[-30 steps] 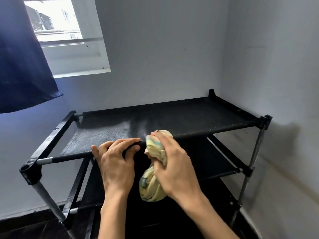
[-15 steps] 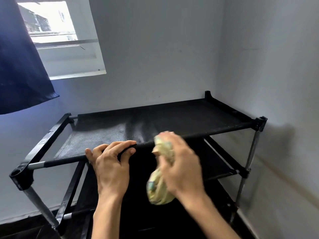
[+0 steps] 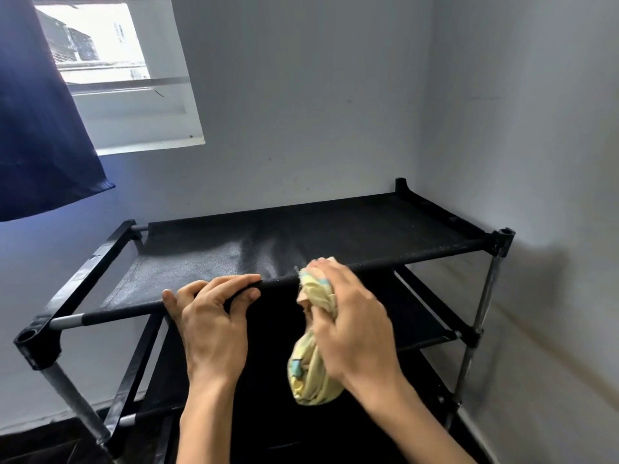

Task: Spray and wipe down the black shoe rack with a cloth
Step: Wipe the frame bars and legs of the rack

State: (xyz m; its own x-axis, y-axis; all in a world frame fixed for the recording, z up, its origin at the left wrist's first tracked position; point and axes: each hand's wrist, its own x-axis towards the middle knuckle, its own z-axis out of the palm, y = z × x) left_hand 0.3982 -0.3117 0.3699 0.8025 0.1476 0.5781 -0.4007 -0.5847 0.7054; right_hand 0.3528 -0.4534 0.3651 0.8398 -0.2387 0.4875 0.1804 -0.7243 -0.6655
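The black shoe rack [image 3: 335,236] stands in the room's corner, its fabric top shelf facing me and lower shelves underneath. My left hand [image 3: 211,326] grips the rack's front top bar, fingers curled over it. To its right, my right hand [image 3: 351,319] is closed on a bunched pale yellow cloth [image 3: 313,363]. The cloth's top end presses against the same front bar, and the rest hangs below my palm. No spray bottle is in view.
White walls close in behind and to the right of the rack. A window [image 3: 110,61] with a dark blue curtain [image 3: 37,128] is at the upper left. Dark floor [image 3: 40,443] shows at the lower left.
My right hand slid the cloth a little to the right along the front bar. My left hand kept its grip on the bar. The camera shifted slightly.
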